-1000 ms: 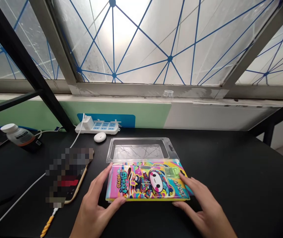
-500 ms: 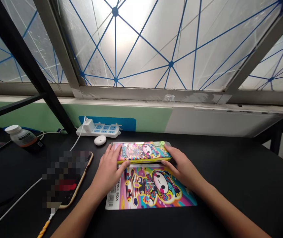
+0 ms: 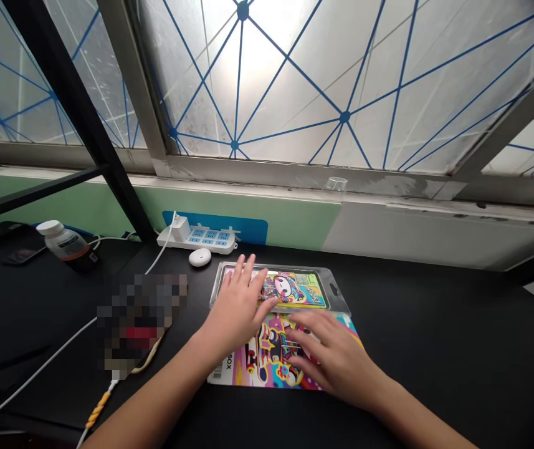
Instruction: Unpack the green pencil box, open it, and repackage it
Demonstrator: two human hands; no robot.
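A colourful pencil box with a cartoon character lies in a clear plastic blister tray on the black desk. My left hand rests over the left end of the box and tray with its fingers spread, hiding that part. Just in front of the tray is the printed backing card, marked with a barcode and the same character. Over the card's right half is my right hand, fingers apart and holding nothing; whether it touches the card I cannot tell.
To the left lies a phone, partly blurred, with a charging cable. Behind are a white power strip and a small white round case. A white bottle leans at far left. A clear cup is on the sill.
Both hands were holding the pencil box by its ends. Now it sits in the tray, my right hand has come off it toward me over the card, and my left fingers have spread.
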